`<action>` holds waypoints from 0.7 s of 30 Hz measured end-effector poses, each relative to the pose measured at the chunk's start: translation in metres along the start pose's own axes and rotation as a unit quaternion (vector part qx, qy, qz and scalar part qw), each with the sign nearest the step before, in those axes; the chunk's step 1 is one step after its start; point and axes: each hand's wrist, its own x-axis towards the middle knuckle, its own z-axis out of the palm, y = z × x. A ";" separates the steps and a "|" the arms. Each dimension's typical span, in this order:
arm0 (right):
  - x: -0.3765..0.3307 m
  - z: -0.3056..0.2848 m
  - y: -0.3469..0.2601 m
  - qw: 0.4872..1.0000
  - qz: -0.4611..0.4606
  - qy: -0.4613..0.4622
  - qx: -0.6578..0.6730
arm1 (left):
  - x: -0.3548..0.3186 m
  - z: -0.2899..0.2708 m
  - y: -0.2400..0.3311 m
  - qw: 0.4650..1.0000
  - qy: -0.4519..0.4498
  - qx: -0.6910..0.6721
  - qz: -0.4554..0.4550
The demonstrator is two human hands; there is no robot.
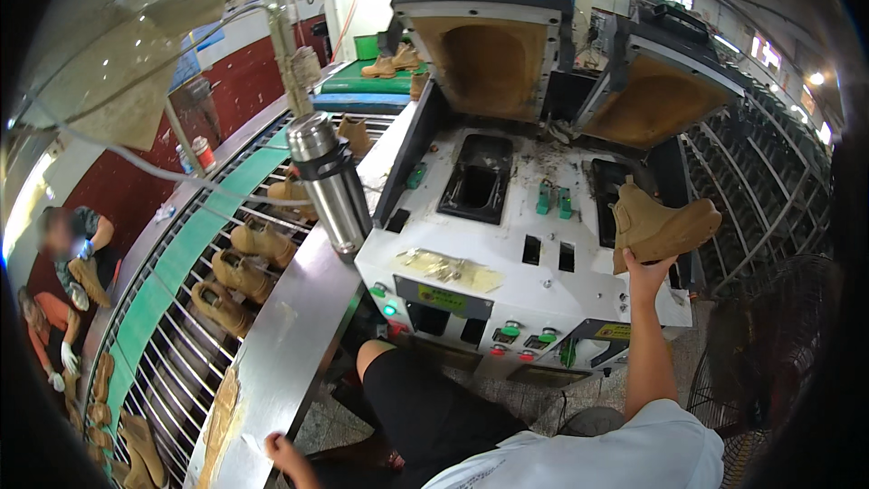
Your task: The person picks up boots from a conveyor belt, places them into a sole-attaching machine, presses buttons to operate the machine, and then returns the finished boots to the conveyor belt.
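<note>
1. The right hand (648, 272) is gripping a tan boot (667, 226) at the right of the frame, above the white machine (493, 240).
2. The left hand (288, 456) is hanging at the lower left, near the metal tabletop (294, 321); whether it is holding anything, I cannot tell.

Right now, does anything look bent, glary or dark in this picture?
Head view: the green strip bows; the corners go black; the steel flask gleams; a lamp at upper right glares; the boot in the right hand looks fairly clear.
</note>
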 end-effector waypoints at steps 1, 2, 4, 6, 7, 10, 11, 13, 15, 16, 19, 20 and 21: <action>-0.010 0.011 -0.007 0.999 -0.003 -0.024 0.031 | -0.017 0.019 0.051 0.996 -0.003 -0.053 -0.073; -0.021 0.024 -0.010 0.995 -0.028 -0.064 0.071 | -0.027 0.042 0.058 0.990 -0.042 -0.111 -0.076; -0.049 0.050 -0.051 0.955 0.050 -0.185 0.225 | -0.050 0.070 0.144 0.946 -0.220 -0.230 -0.065; -0.084 0.071 -0.065 0.910 0.155 -0.280 0.264 | -0.060 0.098 0.173 0.915 -0.242 -0.318 -0.054; -0.103 0.084 -0.069 0.881 0.148 -0.333 0.302 | -0.062 0.109 0.190 0.889 -0.225 -0.389 -0.090; -0.170 0.118 -0.141 0.703 0.231 -0.504 0.445 | -0.056 0.100 0.234 0.772 -0.317 -0.539 -0.115; -0.191 0.128 -0.169 0.623 0.284 -0.570 0.454 | -0.052 0.092 0.240 0.761 -0.326 -0.557 -0.070; -0.242 0.145 -0.198 0.524 0.299 -0.671 0.432 | -0.048 0.080 0.222 0.749 -0.320 -0.577 -0.059; -0.286 0.153 -0.247 0.440 0.256 -0.744 0.433 | -0.050 0.044 0.214 0.733 -0.225 -0.629 -0.132; -0.308 0.159 -0.266 0.432 0.167 -0.774 0.433 | -0.046 0.021 0.205 0.730 -0.206 -0.634 -0.150; -0.367 0.163 -0.292 0.356 0.207 -0.823 0.391 | -0.040 -0.025 0.178 0.747 -0.105 -0.644 -0.130; -0.382 0.169 -0.292 0.329 0.163 -0.862 0.350 | -0.040 -0.034 0.161 0.714 -0.070 -0.679 -0.157; -0.393 0.175 -0.292 0.304 0.118 -0.894 0.307 | -0.039 -0.041 0.141 0.677 -0.038 -0.712 -0.183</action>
